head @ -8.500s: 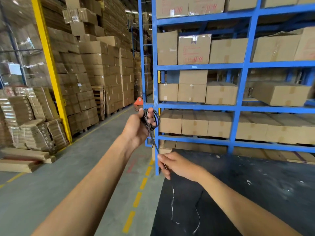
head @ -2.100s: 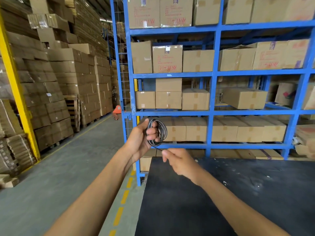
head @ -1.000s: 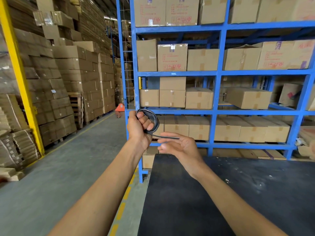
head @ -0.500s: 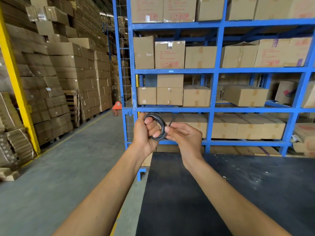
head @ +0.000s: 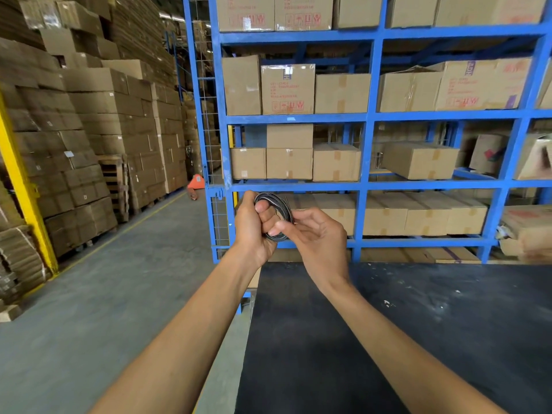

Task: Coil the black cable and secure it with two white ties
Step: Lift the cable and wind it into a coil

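Note:
The black cable (head: pixel 279 204) is wound into a small round coil, held up in front of me above the table's far left corner. My left hand (head: pixel 254 227) is closed around the coil's left side, thumb through the loop. My right hand (head: pixel 316 237) touches the coil's right side, its thumb and forefinger pinching the strands while the other fingers are spread. No loose cable end hangs down. I see no white ties anywhere in view.
A black table (head: pixel 418 339) fills the lower right under my forearms. Behind it stands a blue rack (head: pixel 367 118) full of cardboard boxes. To the left runs a grey floor aisle with stacked cartons (head: pixel 98 138), a yellow post (head: pixel 21 174) and an orange object (head: pixel 195 182).
Earlier the cable hung down to the table; it has been wound fully into the coil. My right hand has moved up from the free end to pinch the coil's right side.

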